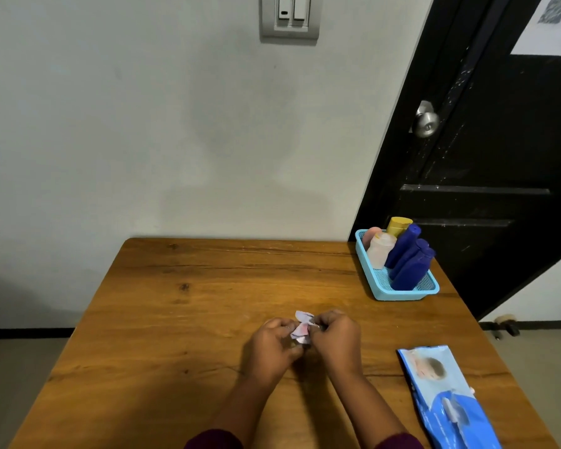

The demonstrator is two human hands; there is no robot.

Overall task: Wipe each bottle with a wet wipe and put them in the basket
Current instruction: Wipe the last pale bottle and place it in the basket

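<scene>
A crumpled white wet wipe (302,328) is held over the middle of the wooden table (175,319). My left hand (271,346) and my right hand (336,338) both pinch it, close together. At the table's far right corner a light blue basket (399,294) holds several bottles: three dark blue ones (410,264) leaning together, a pale pink one (380,251), a pink-capped one (371,234) and a yellow-capped one (399,225) behind.
A blue pack of wet wipes (447,400) lies flat near the table's front right edge. A grey wall stands behind the table. A black door with a metal knob (426,121) is at the right, just beyond the basket.
</scene>
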